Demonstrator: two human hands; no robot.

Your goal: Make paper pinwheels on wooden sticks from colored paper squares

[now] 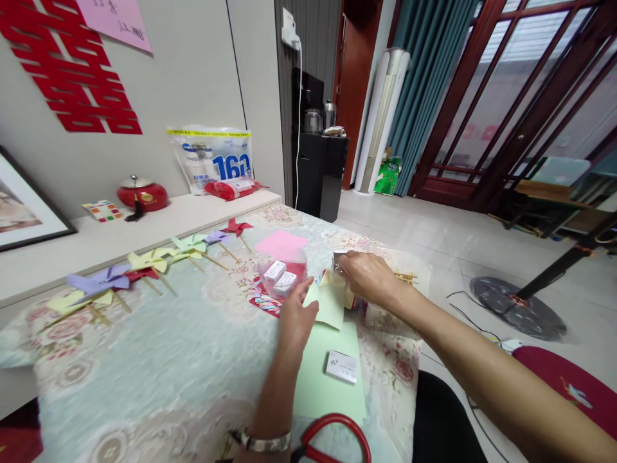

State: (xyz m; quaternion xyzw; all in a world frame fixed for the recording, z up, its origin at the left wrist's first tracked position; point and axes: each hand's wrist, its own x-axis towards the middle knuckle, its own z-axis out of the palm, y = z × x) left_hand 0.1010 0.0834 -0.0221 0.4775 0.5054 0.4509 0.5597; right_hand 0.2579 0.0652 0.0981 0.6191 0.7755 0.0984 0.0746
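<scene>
— Why does the left hand (296, 315) lie flat there?

— It seems to pin the light green paper (330, 305) to the table (168, 360); its fingers lie together, clamped on nothing.

— And the right hand (369, 278)?

— At one o'clock from the left, its fingers are pinched on a small shiny thing (339, 260), likely lifted to work over the sheet.

— The rest?

— A clear tub (284, 273) with little boxes sits at eleven o'clock of the left hand, within reach. Paper pinwheels (149, 260) line the table's far edge at ten o'clock, apparently set aside. A white box (341, 366) lies on the bigger green sheet (332, 379) at five o'clock.
</scene>
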